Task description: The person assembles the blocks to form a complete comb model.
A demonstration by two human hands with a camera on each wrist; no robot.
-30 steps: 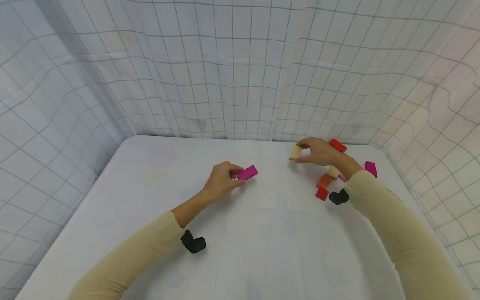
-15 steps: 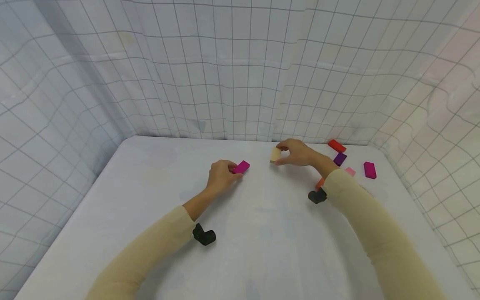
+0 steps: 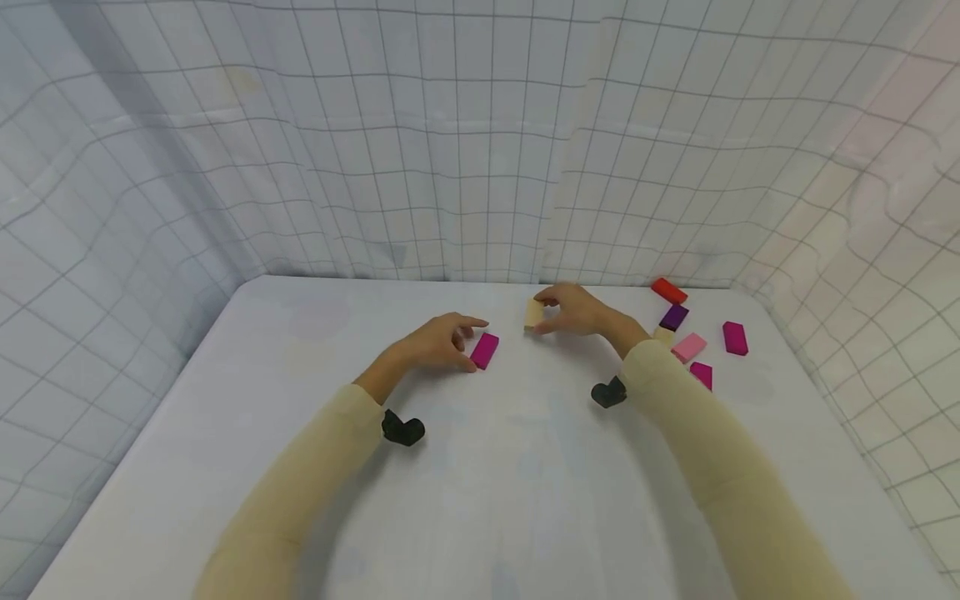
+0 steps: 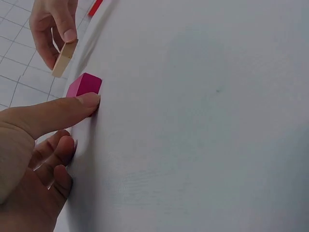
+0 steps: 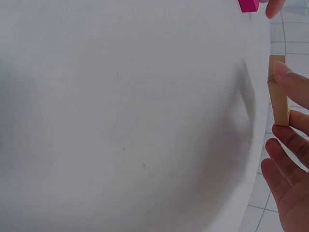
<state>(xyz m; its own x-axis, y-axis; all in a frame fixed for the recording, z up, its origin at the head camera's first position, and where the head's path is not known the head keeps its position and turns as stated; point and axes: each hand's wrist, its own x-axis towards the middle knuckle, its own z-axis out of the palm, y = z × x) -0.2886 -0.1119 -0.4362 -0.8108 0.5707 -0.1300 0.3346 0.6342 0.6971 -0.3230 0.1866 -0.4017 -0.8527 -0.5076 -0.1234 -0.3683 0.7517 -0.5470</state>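
Observation:
A magenta block (image 3: 485,352) lies on the white table in the middle of the head view. Beside it is my left hand (image 3: 438,342), thumb and index finger spread apart around its near side. In the left wrist view the thumb overlaps the magenta block (image 4: 86,86), while the other fingers stay away from it; whether the thumb touches it I cannot tell. To the right, my right hand (image 3: 573,310) pinches a plain wooden block (image 3: 533,315) between thumb and fingers. The right wrist view shows this wooden block (image 5: 278,96) held just off the table.
At the right lie a red block (image 3: 669,291), a purple block (image 3: 673,317), another plain wooden block (image 3: 663,335), a pink block (image 3: 688,347) and two magenta blocks, one (image 3: 735,338) farther out. My right sleeve (image 3: 697,433) covers part of this group. A gridded white curtain (image 3: 420,150) hangs behind the table.
My right hand has carried the wooden block leftward, towards the magenta one. My left hand has let go of the magenta block, which now lies turned more lengthwise.

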